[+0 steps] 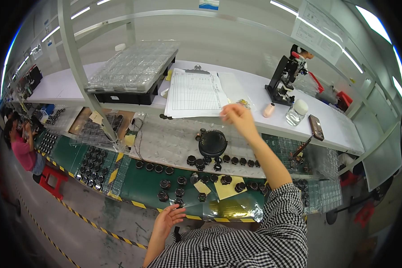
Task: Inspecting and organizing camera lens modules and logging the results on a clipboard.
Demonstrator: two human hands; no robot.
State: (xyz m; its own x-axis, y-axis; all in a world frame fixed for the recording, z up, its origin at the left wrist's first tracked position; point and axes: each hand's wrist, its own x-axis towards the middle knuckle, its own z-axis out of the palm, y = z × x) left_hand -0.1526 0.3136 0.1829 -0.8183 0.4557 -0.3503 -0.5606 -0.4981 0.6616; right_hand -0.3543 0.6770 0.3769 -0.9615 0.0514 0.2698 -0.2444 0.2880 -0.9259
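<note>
Right hand [239, 119]: beyond the black fan [212, 145], fingers curled; grip closure cannot be told. Left hand [166, 219]: front-left of the fan, grip apart. Black watch-like units [179, 192]: on the green bench [136, 186], nearer the person than the fan.

Round black devices [165, 184], loosely spaced on green mat [138, 190], clipped white sheets [196, 94]
</note>
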